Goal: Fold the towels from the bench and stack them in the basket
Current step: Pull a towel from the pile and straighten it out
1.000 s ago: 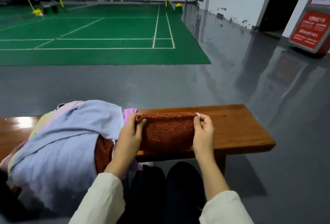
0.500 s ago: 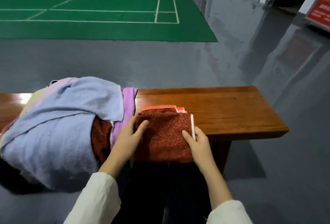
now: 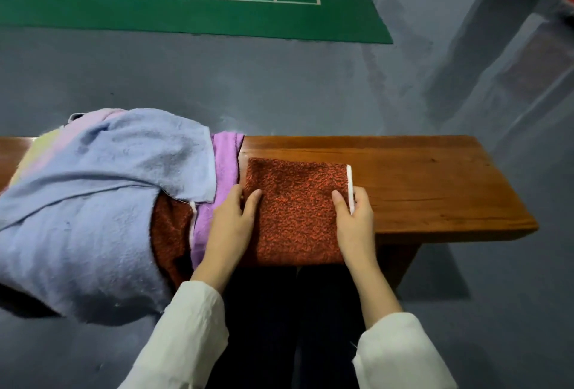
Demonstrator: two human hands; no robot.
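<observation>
A folded rust-red towel [image 3: 295,211] with a white edge strip lies flat on the wooden bench [image 3: 435,190], its near part hanging over the front edge. My left hand [image 3: 233,224] rests on the towel's left side with the thumb on top. My right hand [image 3: 354,221] lies on the right side beside the white strip, fingers straight. A heap of unfolded towels sits to the left: a light blue towel [image 3: 93,202] on top, a purple towel [image 3: 220,171] and another rust-red towel [image 3: 170,233] under it. No basket is in view.
Grey floor stretches beyond the bench, with a green court mat [image 3: 186,0] marked with white lines farther off. My dark trouser legs [image 3: 279,326] are below the bench's front edge. The bench's right half is bare wood.
The towel went from held up by its top corners to folded flat on the bench. Both hands came down onto it. The camera tilted downward and closer.
</observation>
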